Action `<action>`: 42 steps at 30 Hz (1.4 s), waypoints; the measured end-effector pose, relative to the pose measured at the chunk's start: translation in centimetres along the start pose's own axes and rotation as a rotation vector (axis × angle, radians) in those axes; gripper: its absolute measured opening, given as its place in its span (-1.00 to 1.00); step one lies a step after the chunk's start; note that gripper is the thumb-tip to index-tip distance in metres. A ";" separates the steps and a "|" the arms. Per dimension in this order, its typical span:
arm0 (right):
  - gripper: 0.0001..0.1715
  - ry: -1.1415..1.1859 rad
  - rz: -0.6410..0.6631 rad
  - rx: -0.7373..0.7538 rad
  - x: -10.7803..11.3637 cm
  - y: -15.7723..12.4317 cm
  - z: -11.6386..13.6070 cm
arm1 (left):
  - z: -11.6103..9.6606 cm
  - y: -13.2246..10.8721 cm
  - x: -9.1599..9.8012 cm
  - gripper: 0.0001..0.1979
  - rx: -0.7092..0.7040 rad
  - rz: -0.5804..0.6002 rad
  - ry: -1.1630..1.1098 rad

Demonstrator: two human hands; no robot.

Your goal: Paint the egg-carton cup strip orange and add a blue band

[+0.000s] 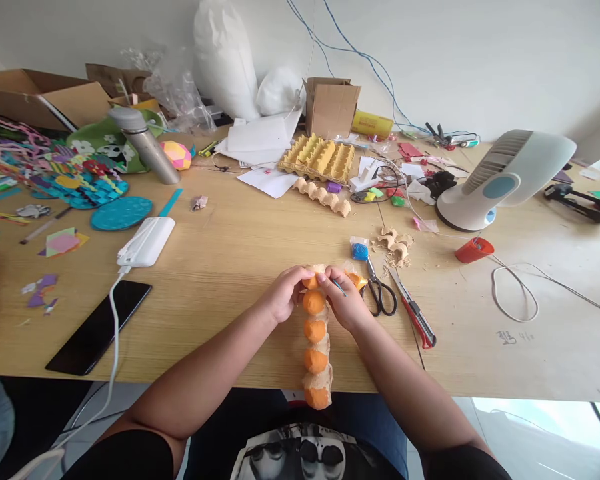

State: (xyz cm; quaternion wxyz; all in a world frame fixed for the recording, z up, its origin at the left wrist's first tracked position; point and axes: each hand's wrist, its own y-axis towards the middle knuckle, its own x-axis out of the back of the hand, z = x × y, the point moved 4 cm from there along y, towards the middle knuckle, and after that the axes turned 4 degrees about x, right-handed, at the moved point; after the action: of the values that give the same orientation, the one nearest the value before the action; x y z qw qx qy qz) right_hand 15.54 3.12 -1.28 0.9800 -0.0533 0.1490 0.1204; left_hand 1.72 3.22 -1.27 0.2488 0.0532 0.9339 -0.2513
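Note:
A strip of egg-carton cups [316,347] with orange-painted tops runs from the table's front edge toward me. My left hand [283,293] is closed around the far end of the strip from the left. My right hand [344,299] grips the same end from the right, and a thin blue stick [338,287] shows between its fingers. Both hands meet over the topmost orange cup.
Black scissors [380,293] and a red utility knife [416,312] lie right of my hands. A phone [100,325] and white power bank [147,241] sit left. Farther back are a yellow egg tray [318,157], a fan [500,179], a red cup [473,250], a steel bottle [145,143] and paper scraps.

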 end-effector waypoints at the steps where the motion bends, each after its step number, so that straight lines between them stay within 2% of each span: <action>1: -0.36 -0.003 0.006 -0.001 -0.1 0.0 0.0 | 0.0 0.0 0.0 -0.68 0.003 -0.009 -0.005; 14: -0.35 -0.056 0.027 0.035 -0.1 -0.1 0.1 | 0.4 0.4 0.3 -0.62 0.049 0.015 -0.041; 20: -0.36 -0.092 0.035 0.049 -0.3 -0.2 0.2 | 0.4 0.4 0.4 -0.63 0.098 -0.016 -0.099; 24: -0.36 -0.104 0.026 0.046 -0.3 -0.1 0.2 | 0.6 0.4 0.3 -0.68 0.155 0.036 -0.155; 27: -0.36 -0.051 0.024 0.020 -0.2 0.0 0.0 | 0.6 0.4 0.1 -0.63 0.169 0.092 -0.173; 30: -0.36 0.034 0.004 -0.031 0.1 0.2 -0.3 | 0.4 0.3 -0.1 -0.53 0.162 0.151 -0.176; 33: -0.37 0.119 -0.019 -0.066 0.4 0.4 -0.4 | 0.1 0.3 0.0 -0.53 0.131 0.191 -0.173; 42: -0.43 0.257 -0.009 -0.109 0.4 0.8 -0.7 | -0.1 0.4 0.4 -0.57 0.018 0.176 -0.065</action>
State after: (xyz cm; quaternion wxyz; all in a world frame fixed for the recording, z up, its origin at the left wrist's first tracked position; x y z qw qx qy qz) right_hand 15.55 3.92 -2.15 0.9491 -0.1222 0.2662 0.1161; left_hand 1.45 3.59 -1.53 0.2997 0.1290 0.9147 -0.2386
